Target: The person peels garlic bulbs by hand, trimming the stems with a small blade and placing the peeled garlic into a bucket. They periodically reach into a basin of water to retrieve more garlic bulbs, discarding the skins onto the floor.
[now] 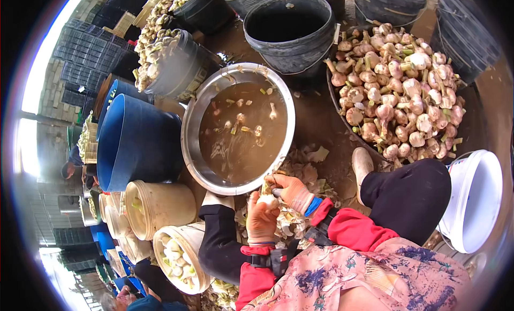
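My left hand (261,221), in an orange glove, is closed around a pale garlic bulb (269,200) with its stem pointing up. Against the bulb, my right hand (294,194) is closed too, also gloved in orange. A short dark-grey piece of what looks like a small knife (277,192) shows at its fingers; the rest is hidden. Both hands are just off the near rim of a wide metal basin (193,164) of brown water, where a few bulbs and scraps float. Peeled skins (313,185) lie beneath and beside the hands.
A heap of unpeeled garlic (399,91) fills a wide tub at the right. Black buckets (289,48) stand at the back, blue tubs (140,145) at the left. Near my left knee is a cream bucket (195,239) of peeled bulbs; a white bucket (474,204) lies tilted at the right.
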The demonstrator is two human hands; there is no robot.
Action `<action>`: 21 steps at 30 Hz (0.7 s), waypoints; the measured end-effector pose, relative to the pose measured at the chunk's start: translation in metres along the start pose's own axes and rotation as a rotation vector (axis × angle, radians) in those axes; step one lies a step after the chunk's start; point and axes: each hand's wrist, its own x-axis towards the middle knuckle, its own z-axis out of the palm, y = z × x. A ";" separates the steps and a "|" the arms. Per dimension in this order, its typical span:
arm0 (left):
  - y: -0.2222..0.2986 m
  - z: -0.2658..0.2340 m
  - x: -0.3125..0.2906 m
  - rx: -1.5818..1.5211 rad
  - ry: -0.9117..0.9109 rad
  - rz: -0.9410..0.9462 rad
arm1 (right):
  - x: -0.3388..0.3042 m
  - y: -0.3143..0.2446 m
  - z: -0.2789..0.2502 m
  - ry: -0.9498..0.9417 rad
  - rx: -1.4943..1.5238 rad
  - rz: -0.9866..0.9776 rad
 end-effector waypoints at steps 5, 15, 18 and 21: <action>0.000 0.000 -0.001 -0.226 0.014 -0.152 | -0.002 -0.012 -0.009 -0.128 0.621 0.206; -0.012 0.000 -0.006 0.956 -0.005 0.465 | -0.002 0.005 -0.009 -0.255 0.465 0.422; 0.000 0.005 -0.003 0.428 0.146 0.080 | -0.005 -0.014 -0.005 -0.300 0.491 0.446; 0.020 0.018 0.003 0.011 0.164 -0.338 | -0.010 -0.018 -0.011 -0.308 0.473 0.270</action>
